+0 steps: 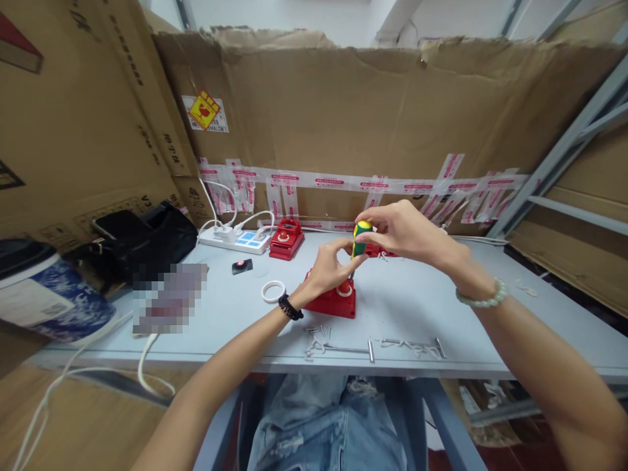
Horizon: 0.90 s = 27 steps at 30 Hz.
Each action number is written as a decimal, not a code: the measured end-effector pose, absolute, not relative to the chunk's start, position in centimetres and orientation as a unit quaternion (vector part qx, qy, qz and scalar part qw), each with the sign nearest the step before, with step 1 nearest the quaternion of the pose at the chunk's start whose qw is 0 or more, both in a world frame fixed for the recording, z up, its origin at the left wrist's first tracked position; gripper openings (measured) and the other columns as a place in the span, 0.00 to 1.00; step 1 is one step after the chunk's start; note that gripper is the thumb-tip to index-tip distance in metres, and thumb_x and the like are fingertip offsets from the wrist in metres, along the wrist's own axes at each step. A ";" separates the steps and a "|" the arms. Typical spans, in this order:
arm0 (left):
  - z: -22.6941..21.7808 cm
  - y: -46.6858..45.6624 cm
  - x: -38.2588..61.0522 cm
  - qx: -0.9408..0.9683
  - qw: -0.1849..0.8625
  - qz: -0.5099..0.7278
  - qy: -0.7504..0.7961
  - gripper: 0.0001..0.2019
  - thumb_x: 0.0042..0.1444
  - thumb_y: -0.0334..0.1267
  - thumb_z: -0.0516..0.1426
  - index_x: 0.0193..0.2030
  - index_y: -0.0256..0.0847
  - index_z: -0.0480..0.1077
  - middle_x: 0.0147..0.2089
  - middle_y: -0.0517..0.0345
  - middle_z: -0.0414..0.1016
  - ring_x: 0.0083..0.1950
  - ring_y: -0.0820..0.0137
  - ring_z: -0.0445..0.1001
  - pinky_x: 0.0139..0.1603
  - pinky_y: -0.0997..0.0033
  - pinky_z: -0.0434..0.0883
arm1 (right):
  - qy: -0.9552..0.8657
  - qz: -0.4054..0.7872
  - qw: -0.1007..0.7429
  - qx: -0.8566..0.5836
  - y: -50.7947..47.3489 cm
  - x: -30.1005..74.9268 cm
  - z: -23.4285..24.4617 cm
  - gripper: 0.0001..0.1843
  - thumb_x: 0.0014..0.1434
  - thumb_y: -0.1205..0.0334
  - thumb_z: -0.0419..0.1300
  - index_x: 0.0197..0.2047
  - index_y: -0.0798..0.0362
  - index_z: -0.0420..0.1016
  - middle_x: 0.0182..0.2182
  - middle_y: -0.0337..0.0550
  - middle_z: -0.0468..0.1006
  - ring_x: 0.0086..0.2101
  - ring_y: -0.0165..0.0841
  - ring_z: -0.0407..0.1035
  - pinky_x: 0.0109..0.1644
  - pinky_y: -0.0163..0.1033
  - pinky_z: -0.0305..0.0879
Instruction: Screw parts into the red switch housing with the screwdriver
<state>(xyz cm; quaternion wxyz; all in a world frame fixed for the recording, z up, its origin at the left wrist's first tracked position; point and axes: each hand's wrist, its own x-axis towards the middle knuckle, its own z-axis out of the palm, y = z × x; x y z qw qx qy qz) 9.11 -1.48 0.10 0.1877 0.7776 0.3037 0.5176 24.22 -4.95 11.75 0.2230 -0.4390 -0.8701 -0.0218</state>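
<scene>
Screwdriver [362,241] upright at red housing [333,304], mid-table

Right hand [401,230] grips the green-and-yellow handle [364,230]; left hand [326,269] pinches lower down, over the housing. Screw-turning seems in hand, calling next for a steady, upright shaft. Beyond, far left, a sticker [204,110] shows a fragile-glass symbol; the left carton [73,98] reads "V3".

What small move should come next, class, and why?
Probably a slight turn of the screwdriver by the right hand while the left hand steadies it: the right pinches the top of its handle, the left is at its lower part, and it stands nearly upright over the red box. Whether the tip is seated is unclear.
</scene>
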 end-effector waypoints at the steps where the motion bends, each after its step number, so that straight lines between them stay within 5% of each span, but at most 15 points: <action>1: 0.1 -1.5 9.1 0.777 0.186 0.519 0.304 0.07 0.54 0.39 0.59 0.36 0.38 0.73 0.33 0.58 0.77 0.35 0.70 0.73 0.39 0.71 0.68 | -0.869 -0.038 0.222 -0.441 -4.9 24.1 11.7 0.10 0.56 0.57 0.60 0.34 0.55 0.77 0.22 0.39 0.75 0.21 0.26 0.63 0.30 0.36 0.58; 8: 0.0 -1.2 9.1 0.778 0.167 0.520 0.310 0.08 0.53 0.40 0.60 0.37 0.38 0.73 0.37 0.56 0.76 0.38 0.69 0.71 0.40 0.70 0.67 | -0.848 -0.088 0.263 -0.452 -4.6 23.6 10.5 0.18 0.58 0.49 0.58 0.27 0.55 0.74 0.20 0.40 0.73 0.21 0.28 0.60 0.29 0.36 0.55; 20: 0.0 -0.9 9.2 0.791 0.245 0.461 0.319 0.10 0.53 0.42 0.59 0.36 0.38 0.74 0.36 0.58 0.78 0.37 0.69 0.72 0.35 0.73 0.65 | -0.793 -0.128 0.336 -0.491 -4.4 23.3 7.6 0.16 0.59 0.52 0.57 0.40 0.56 0.75 0.28 0.47 0.80 0.26 0.35 0.71 0.35 0.37 0.60; 27: 0.7 -1.0 8.1 0.799 0.221 0.448 0.334 0.13 0.55 0.44 0.58 0.40 0.37 0.73 0.41 0.55 0.77 0.43 0.67 0.73 0.46 0.67 0.67 | -0.797 -0.057 0.350 -0.488 -4.8 23.3 7.9 0.11 0.57 0.57 0.59 0.41 0.54 0.71 0.30 0.43 0.78 0.26 0.33 0.70 0.32 0.36 0.60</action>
